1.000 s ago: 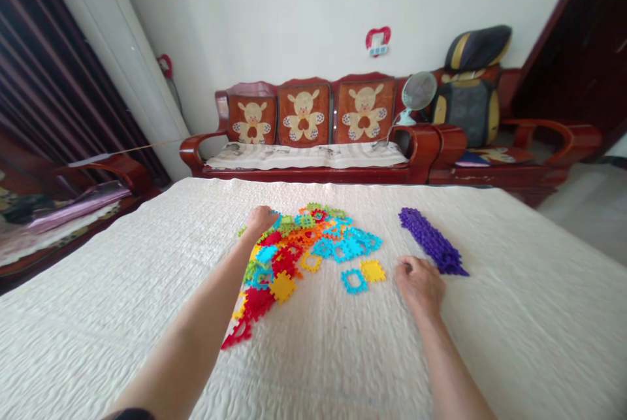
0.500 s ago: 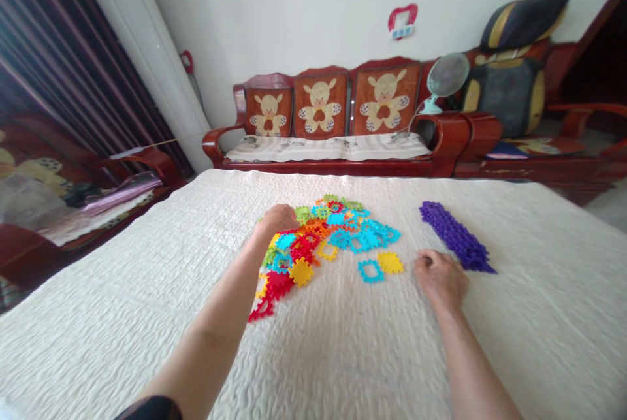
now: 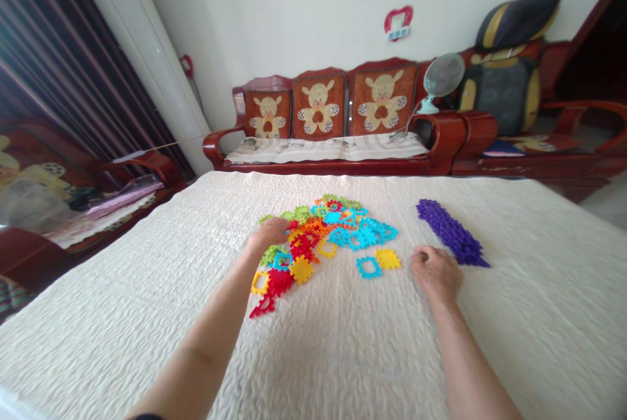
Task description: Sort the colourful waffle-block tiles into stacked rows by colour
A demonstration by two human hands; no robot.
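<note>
My left hand [image 3: 270, 233] is at the left side of a loose pile of flat plastic interlocking tiles with toothed edges. Its fingers point down among the pieces and are mostly hidden, so I cannot tell what they grip. Around it lie green tiles [image 3: 302, 213], red tiles [image 3: 281, 281], a solid yellow tile [image 3: 301, 269] and light blue tiles [image 3: 372, 234]. My right hand [image 3: 437, 273] rests on the cloth with its fingers curled closed, and nothing shows in them. Left of it sit a blue frame tile [image 3: 369, 268] and a yellow square tile [image 3: 388, 258].
A long block of purple tiles [image 3: 449, 232] lies beyond my right hand. Cream quilted cloth [image 3: 343, 355] covers the table. Behind stand a wooden sofa [image 3: 323, 164] with bear cushions, a small fan [image 3: 444, 75] and a padded massage seat [image 3: 509, 90].
My left hand has shifted left and toward me along the pile's edge. A solid light blue tile seen beside it before no longer shows. My right hand has stayed nearly still.
</note>
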